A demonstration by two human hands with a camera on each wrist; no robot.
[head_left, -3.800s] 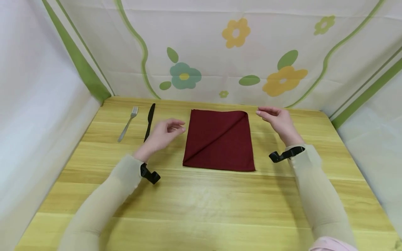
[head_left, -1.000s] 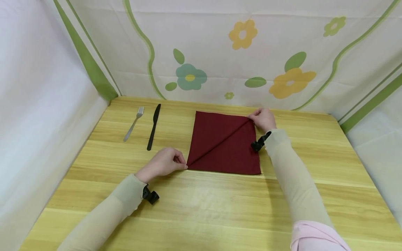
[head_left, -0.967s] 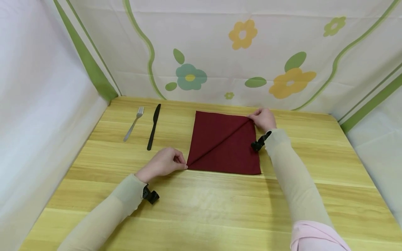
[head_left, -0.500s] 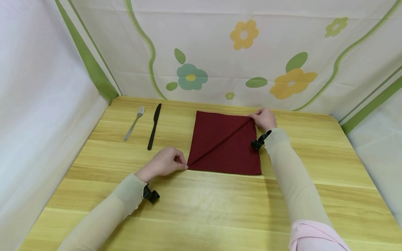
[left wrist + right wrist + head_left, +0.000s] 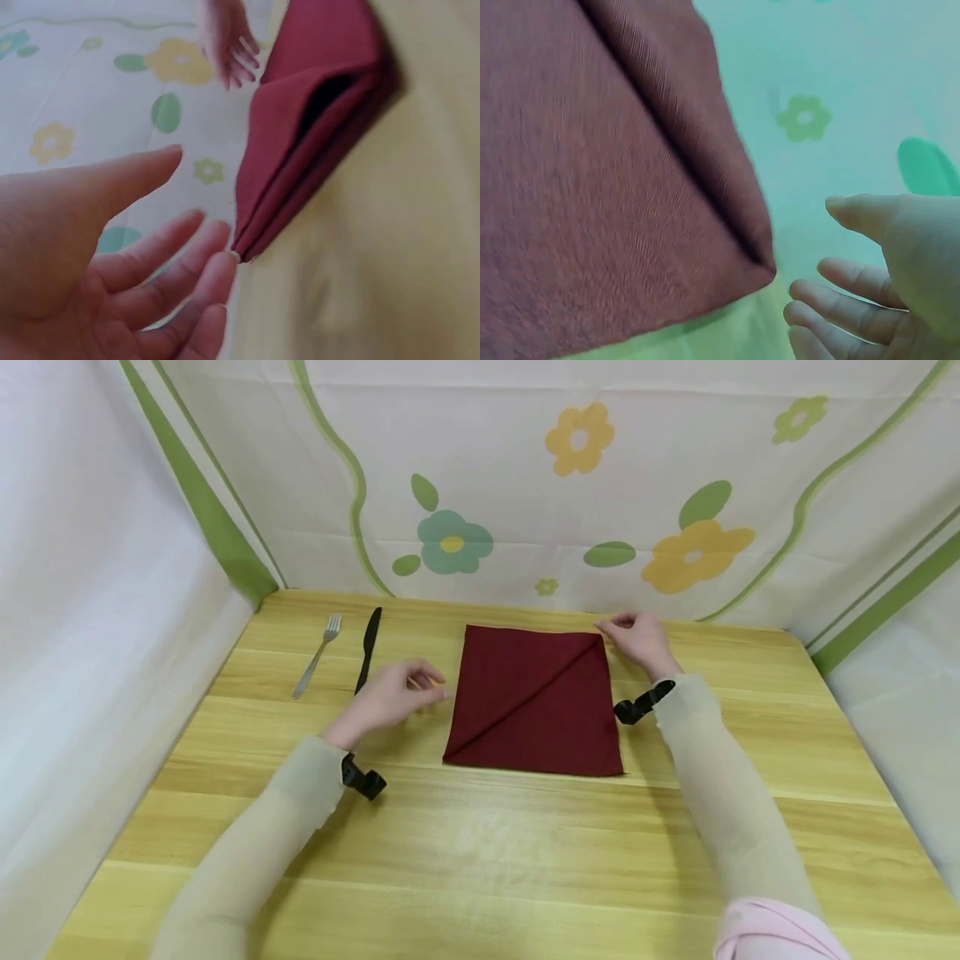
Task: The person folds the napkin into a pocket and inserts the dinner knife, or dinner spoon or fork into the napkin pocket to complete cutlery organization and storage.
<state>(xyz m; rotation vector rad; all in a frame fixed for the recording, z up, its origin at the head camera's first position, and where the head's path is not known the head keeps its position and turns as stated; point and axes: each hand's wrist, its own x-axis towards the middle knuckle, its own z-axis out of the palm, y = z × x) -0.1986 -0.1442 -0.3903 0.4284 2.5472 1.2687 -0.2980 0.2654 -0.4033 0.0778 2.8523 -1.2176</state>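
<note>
Tabletop (image 5: 487, 860) stretches wide in front of the burgundy cloth (image 5: 558, 722), its far edge just behind it. Layered, square and crossed by a diagonal fold, the cloth lies between the hands. Left hand (image 5: 388, 697), just left of it, has fingers loosely bent; right hand (image 5: 642, 642), just off its far right corner, has thumb and fingers parted. Farther left of it: black knife (image 5: 368, 645), then fork (image 5: 316, 658).

Left arm (image 5: 255, 827) stretched forward, angled inward | left hand (image 5: 393, 695): fingers loosely curved, thumb apart | right arm (image 5: 735, 802) stretched forward, angled inward | right hand (image 5: 641, 642): farther forward than the left, thumb and fingers parted
</note>
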